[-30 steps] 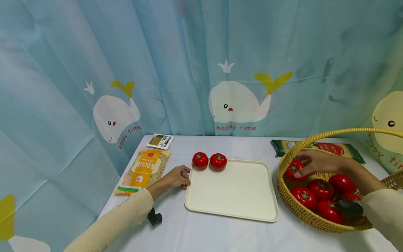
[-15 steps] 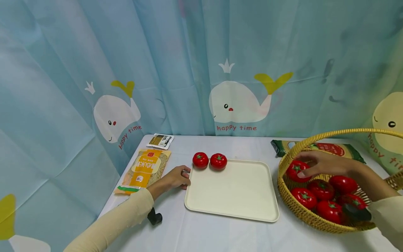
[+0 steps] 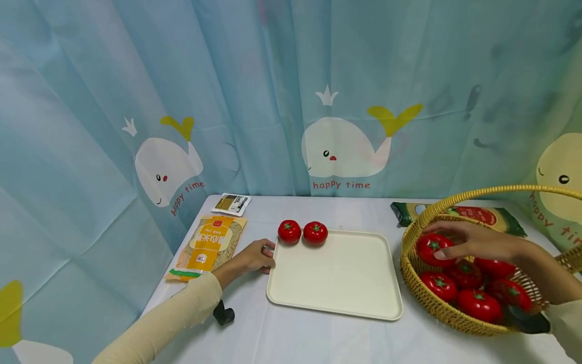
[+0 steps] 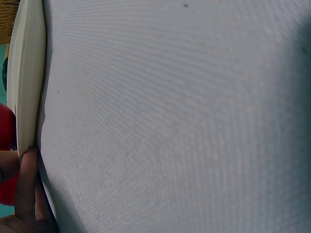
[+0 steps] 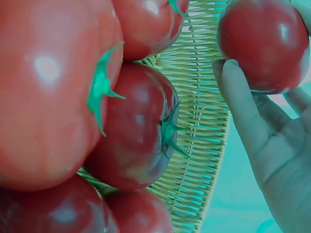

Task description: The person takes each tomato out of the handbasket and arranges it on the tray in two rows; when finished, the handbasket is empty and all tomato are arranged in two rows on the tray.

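Tomato now lifted higher in right hand grip.

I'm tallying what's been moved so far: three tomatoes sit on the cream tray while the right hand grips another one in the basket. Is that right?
Not quite: the head view shows two tomatoes on the cream tray, not three, side by side at its far left corner. The rest holds: the right hand has its grip on another tomato in the basket.
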Motion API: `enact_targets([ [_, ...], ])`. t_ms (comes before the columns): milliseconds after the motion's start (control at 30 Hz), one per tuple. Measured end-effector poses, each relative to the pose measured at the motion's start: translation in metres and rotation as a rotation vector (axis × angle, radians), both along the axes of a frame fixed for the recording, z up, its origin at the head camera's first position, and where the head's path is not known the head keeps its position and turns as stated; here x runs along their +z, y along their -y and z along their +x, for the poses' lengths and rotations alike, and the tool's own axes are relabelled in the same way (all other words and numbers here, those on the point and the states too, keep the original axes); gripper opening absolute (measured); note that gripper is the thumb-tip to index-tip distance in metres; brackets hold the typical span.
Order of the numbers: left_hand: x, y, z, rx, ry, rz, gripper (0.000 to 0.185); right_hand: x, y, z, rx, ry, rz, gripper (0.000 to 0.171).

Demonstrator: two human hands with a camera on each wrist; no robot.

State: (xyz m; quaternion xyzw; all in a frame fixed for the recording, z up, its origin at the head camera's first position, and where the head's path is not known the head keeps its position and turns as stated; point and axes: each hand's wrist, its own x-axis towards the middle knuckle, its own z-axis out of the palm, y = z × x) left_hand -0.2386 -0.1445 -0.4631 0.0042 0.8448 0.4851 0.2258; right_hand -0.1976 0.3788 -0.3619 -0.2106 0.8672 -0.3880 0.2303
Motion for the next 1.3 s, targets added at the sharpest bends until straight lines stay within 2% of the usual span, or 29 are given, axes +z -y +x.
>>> enact_targets([
  [167, 0.000, 0.000, 0.000, 0.000, -0.002, 0.004, 0.052, 0.002, -0.003, 0.010, 0.023, 0.004, -0.055, 0.054],
  [500, 0.002, 0.001, 0.000, 0.002, 0.013, 0.001, 0.052, 0.001, -0.011, 0.020, 0.021, 0.145, -0.102, 0.052],
  [900, 0.001, 0.000, 0.001, 0.003, 0.009, 0.015, 0.051, 0.002, -0.012, 0.032, 0.082, 0.175, -0.178, 0.051],
  [1300, 0.002, 0.000, 0.001, 0.001, 0.006, 0.014, 0.052, 0.001, 0.004, 0.043, 0.114, 0.132, -0.238, 0.052],
])
